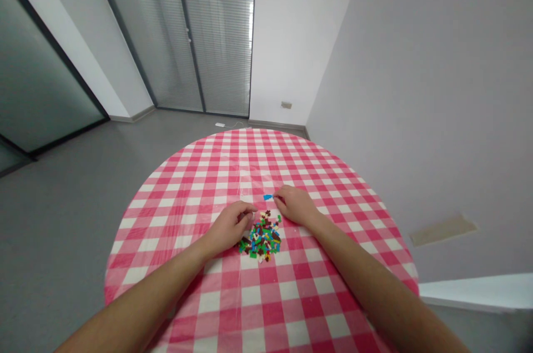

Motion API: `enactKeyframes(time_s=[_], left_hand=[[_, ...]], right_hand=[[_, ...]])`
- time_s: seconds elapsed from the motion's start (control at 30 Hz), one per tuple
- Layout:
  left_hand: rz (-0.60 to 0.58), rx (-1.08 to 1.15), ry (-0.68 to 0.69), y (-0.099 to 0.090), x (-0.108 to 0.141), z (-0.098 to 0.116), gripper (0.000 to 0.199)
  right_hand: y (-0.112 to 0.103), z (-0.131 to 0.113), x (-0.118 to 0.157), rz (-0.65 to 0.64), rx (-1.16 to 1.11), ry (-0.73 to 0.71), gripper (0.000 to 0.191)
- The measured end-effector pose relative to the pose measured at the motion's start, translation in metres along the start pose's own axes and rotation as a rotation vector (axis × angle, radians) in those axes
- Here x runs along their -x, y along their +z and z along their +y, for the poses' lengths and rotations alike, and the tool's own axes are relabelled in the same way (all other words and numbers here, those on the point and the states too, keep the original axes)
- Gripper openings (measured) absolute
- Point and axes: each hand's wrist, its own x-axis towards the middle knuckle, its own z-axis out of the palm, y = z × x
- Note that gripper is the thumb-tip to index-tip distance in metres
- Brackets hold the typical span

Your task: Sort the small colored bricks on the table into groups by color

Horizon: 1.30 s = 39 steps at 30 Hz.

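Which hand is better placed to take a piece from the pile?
Probably the left hand: it sits beside the pile, while the right hand is at a blue piece beyond.

Pile of pieces (262, 237) on our table (291, 300)
Before us, the pile lies just right of our left hand (229, 225); beyond it, a small piece (267, 197) sits at the fingertips of our right hand (297, 206). Behind the table we have a partition (216, 36) and, right of it, a wall socket (286, 105).
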Motion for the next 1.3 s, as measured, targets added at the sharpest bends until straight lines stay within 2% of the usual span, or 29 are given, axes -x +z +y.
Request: enactKeyframes(time_s=[0.2, 0.37, 0.53, 0.67, 0.97, 1.3], left_hand=[[0.0, -0.036, 0.061, -0.001, -0.001, -0.001, 0.02], [-0.02, -0.019, 0.07, -0.003, 0.0, 0.005, 0.015], [-0.038, -0.031, 0.076, -0.004, 0.0, 0.008, 0.016], [-0.038, -0.037, 0.088, -0.004, -0.001, 0.009, 0.017], [-0.045, -0.042, 0.095, -0.003, -0.002, 0.007, 0.015], [-0.056, -0.049, 0.086, -0.004, -0.002, 0.008, 0.015]], right_hand=[[0.0, -0.001, 0.001, 0.014, -0.055, 0.012, 0.024], [-0.008, -0.005, 0.006, 0.075, -0.246, -0.019, 0.021], [-0.018, -0.012, 0.021, -0.106, -0.501, -0.158, 0.018], [-0.021, -0.013, 0.031, -0.189, -0.599, -0.166, 0.02], [-0.013, -0.02, 0.035, -0.255, -0.561, -0.179, 0.022], [-0.019, -0.025, 0.04, -0.349, -0.481, -0.242, 0.019]])
